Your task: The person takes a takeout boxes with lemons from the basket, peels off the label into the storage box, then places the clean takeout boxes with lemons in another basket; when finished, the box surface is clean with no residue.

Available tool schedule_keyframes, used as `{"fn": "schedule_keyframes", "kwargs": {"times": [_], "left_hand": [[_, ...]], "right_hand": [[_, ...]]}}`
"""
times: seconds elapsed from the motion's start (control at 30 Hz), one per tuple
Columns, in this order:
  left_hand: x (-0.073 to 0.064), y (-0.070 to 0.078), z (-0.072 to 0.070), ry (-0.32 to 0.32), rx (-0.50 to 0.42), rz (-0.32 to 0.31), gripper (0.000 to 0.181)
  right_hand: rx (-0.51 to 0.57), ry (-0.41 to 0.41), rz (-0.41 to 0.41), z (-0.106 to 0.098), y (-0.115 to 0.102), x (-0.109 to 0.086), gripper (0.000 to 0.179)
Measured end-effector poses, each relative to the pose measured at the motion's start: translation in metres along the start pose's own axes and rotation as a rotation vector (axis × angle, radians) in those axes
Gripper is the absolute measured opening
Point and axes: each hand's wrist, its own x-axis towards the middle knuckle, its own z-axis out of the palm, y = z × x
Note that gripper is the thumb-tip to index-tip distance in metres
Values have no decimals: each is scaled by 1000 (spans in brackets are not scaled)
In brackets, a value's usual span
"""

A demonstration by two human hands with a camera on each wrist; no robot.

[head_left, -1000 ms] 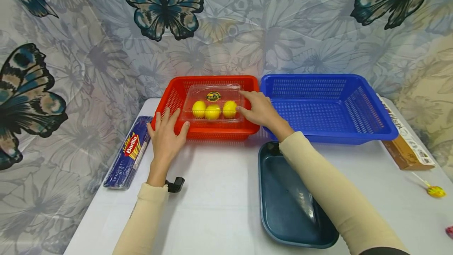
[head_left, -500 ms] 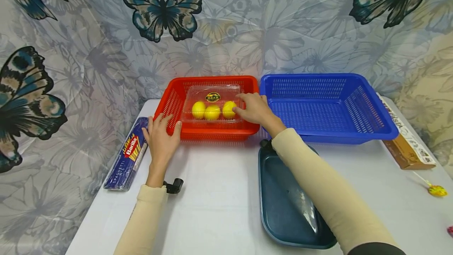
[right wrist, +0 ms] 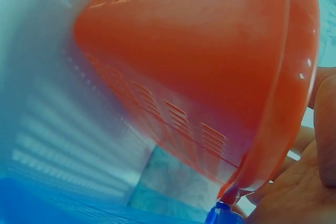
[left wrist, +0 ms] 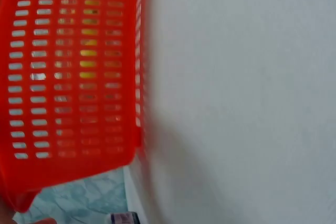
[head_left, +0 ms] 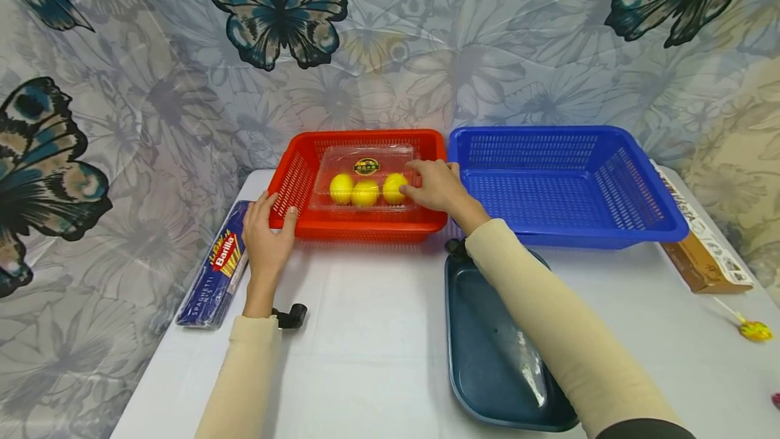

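A clear plastic fruit box (head_left: 341,160) with a dark round label and 3 yellow lemon-like fruits (head_left: 365,193) lies in the red basket (head_left: 359,230). My right hand (head_left: 443,188) reaches over the basket's right rim and grips the box's right end, fingers on the far side and thumb near the rightmost fruit. My left hand (head_left: 266,239) holds the basket's front left corner, thumb spread toward the front rim. In the left wrist view, fingertips (left wrist: 44,221) show below the basket corner. The right wrist view has the red basket wall (right wrist: 184,40) covering the box.
A blue basket (head_left: 567,236) stands right of the red one. Below it lies a dark teal tray (head_left: 487,358), partly under my right sleeve. A blue spaghetti pack (head_left: 213,276) is on the left; a brown box (head_left: 701,266) and a yellow lollipop (head_left: 755,330) are on the right.
My left hand has moved left and down from beside the box to the basket's corner, its fingers drawn together. My right hand has shifted slightly left on the box, which stays in place.
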Motion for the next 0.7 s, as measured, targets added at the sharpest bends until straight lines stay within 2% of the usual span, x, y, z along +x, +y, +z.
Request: {"fn": "schedule_keyframes", "kwargs": {"times": [0.23,0.33,0.57,0.7], "left_hand": [[4,-15,-5,11,-76,58,49],[6,-19,-10,1,-104,65,47],[6,-24,-15,-70,-128,21,47],[5,-24,-14,-86,-135,5,48]], "right_hand": [[1,-20,11,0,2,2,63],[6,-27,14,0,2,3,64],[16,-15,30,0,2,5,62],[30,-19,40,-1,1,5,62]]}}
